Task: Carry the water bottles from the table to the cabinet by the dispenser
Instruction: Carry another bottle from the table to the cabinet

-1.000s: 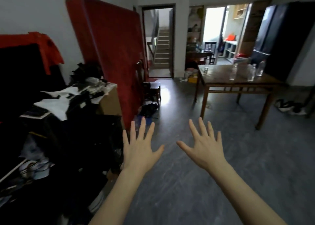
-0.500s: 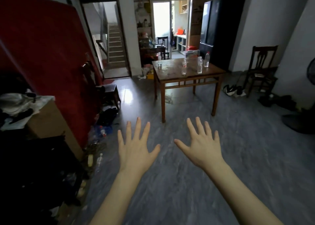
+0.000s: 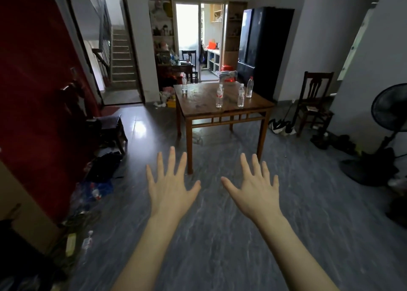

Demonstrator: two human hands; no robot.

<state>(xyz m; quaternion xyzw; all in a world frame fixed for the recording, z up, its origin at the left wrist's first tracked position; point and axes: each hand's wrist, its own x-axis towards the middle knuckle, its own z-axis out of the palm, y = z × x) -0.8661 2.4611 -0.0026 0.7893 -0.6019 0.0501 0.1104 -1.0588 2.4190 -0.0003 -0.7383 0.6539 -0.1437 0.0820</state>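
Observation:
A wooden table (image 3: 204, 112) stands ahead in the middle of the room. Several clear water bottles stand upright on it: one at the back left (image 3: 184, 84), one in the middle with a red label (image 3: 219, 96), one to its right (image 3: 241, 95) and one behind that with a red cap (image 3: 249, 87). My left hand (image 3: 170, 186) and my right hand (image 3: 255, 188) are stretched out in front of me, palms down, fingers spread, holding nothing. Both are well short of the table. No cabinet or dispenser can be made out.
A red panel (image 3: 37, 88) leans along the left wall with clutter and a stool (image 3: 110, 125) at its foot. A black fridge (image 3: 264, 48) stands behind the table, a wooden chair (image 3: 315, 105) and a floor fan (image 3: 389, 123) at the right. Grey floor lies between me and the table.
The view has swung right and moved forward, so the table now sits centred and closer. My hands have stayed spread and empty in front of me.

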